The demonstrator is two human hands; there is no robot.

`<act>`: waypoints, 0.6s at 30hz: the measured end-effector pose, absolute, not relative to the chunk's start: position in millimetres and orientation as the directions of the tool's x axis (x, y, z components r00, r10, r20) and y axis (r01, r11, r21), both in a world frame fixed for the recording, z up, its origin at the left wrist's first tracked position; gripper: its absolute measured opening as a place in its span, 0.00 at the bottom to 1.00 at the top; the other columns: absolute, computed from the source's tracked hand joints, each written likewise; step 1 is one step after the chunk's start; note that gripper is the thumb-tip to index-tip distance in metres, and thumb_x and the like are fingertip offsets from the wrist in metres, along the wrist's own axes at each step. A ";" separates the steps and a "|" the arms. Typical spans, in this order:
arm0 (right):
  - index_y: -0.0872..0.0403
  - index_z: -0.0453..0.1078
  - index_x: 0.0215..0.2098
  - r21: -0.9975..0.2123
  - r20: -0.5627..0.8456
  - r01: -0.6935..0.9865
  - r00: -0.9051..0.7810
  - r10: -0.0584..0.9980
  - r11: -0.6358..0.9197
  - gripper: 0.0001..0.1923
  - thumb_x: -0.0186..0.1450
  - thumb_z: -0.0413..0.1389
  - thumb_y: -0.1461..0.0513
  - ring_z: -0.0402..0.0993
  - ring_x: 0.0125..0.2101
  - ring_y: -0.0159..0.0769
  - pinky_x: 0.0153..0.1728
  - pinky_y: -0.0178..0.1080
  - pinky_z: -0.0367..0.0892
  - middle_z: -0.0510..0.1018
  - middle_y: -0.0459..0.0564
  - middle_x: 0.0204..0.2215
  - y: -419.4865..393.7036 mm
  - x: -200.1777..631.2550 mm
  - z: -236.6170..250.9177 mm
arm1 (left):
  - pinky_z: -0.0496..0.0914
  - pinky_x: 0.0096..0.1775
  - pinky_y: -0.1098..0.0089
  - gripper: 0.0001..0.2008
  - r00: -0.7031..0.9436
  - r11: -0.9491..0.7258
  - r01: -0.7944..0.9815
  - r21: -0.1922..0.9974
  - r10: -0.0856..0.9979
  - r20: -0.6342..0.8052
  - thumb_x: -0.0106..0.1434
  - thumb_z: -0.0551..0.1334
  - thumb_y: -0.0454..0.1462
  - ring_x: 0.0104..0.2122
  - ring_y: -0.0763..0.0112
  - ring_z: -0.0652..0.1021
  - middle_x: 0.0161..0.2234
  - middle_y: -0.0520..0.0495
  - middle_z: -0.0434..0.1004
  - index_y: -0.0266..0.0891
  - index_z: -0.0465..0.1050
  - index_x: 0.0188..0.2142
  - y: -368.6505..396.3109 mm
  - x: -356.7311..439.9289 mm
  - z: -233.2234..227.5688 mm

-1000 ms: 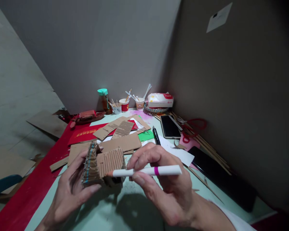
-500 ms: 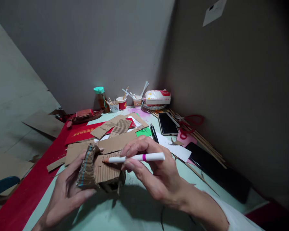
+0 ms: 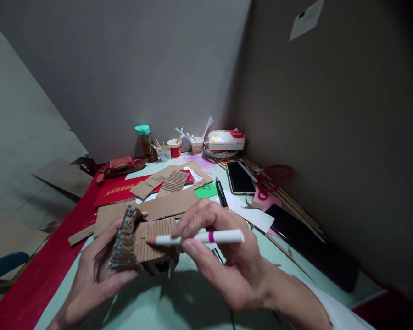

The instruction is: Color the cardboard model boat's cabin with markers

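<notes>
in the head view, a small house-like cardboard model (image 3: 153, 253) is held up above the near part of the desk (image 3: 147, 309), in front of loose cardboard pieces (image 3: 168, 204). its left end, a wavy, rough-edged corrugated panel (image 3: 125, 243) with blue streaks, is gripped by the left hand (image 3: 91, 275), with the thumb bent along the near side; the fingertips behind are mostly hidden, so how firmly they are pressed cannot be told. a white marker (image 3: 225, 236) with a purple ring is pinched between thumb and fingers of the right hand (image 3: 232, 268), and its brownish tip is laid at or just over the ridged top; actual contact cannot be made out.

the model is judged to be very light and dry, hardly slippery, stiff along the ridges but easily crushed across them. the frayed edges and the thin strut (image 3: 170, 270) at the near right corner look most fragile and are best left untouched. a hold is best taken broadly around the thick left end, with gentle pressure; the marker, smooth and rigid, is safely pinched at mid-barrel.
</notes>
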State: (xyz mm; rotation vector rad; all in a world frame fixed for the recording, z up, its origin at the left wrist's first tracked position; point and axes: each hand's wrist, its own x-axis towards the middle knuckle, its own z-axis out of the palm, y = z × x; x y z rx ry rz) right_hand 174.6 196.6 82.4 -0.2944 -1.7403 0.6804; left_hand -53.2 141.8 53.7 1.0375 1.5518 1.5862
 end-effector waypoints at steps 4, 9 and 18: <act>0.51 0.68 0.38 -0.551 0.820 -0.139 -0.272 0.503 0.823 0.08 0.65 0.60 0.70 0.82 0.31 0.35 0.35 0.36 0.78 0.84 0.51 0.32 192.8 175.6 88.7 | 0.79 0.51 0.73 0.24 -0.476 -0.091 0.031 0.995 0.874 0.095 0.28 0.84 0.44 0.56 0.51 0.85 0.43 0.53 0.90 0.52 0.85 0.30 141.9 -50.0 54.7; 0.53 0.70 0.42 -0.535 0.831 -0.167 -0.280 0.481 0.828 0.07 0.70 0.60 0.70 0.84 0.38 0.35 0.41 0.36 0.80 0.85 0.54 0.38 193.0 176.4 86.7 | 0.76 0.54 0.75 0.22 -0.458 -0.146 0.088 0.985 0.872 0.171 0.29 0.84 0.42 0.54 0.53 0.85 0.35 0.53 0.87 0.52 0.84 0.27 143.0 -56.8 54.3; 0.51 0.69 0.42 -0.556 0.813 -0.166 -0.312 0.492 0.814 0.05 0.74 0.60 0.66 0.81 0.37 0.33 0.39 0.35 0.77 0.83 0.51 0.39 193.4 182.0 89.4 | 0.77 0.55 0.73 0.30 -0.383 -0.161 0.121 0.980 0.903 0.196 0.32 0.84 0.45 0.54 0.49 0.84 0.49 0.52 0.89 0.52 0.89 0.40 143.7 -53.4 58.7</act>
